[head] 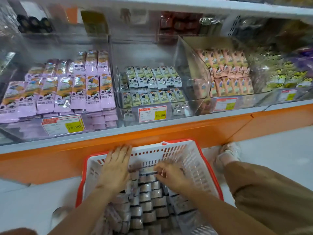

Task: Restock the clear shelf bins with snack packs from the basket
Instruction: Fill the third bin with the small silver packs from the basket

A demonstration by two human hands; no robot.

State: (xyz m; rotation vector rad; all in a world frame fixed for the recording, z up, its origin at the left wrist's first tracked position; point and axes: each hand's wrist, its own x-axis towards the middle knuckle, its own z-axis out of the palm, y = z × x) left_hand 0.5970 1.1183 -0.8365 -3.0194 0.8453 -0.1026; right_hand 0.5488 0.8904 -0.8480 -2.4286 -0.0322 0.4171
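Note:
A white basket [199,160] with a red rim stands on the floor below the shelf, filled with several rows of small snack packs [145,200]. My left hand [116,165] lies flat with its fingers apart over the packs at the basket's far left. My right hand [169,172] curls its fingers around packs near the basket's middle. Above, three clear shelf bins hold packs: a left bin [101,116] with purple packs [67,92], a middle bin [191,77] with green-white packs [152,85], and a right bin [264,92] with pink packs [230,73].
An orange shelf front [152,133] runs across just behind the basket. Yellow price tags [152,114] hang on the bin fronts. My right knee in brown trousers [271,187] and a shoe [228,153] are beside the basket on the right. An upper shelf holds more goods.

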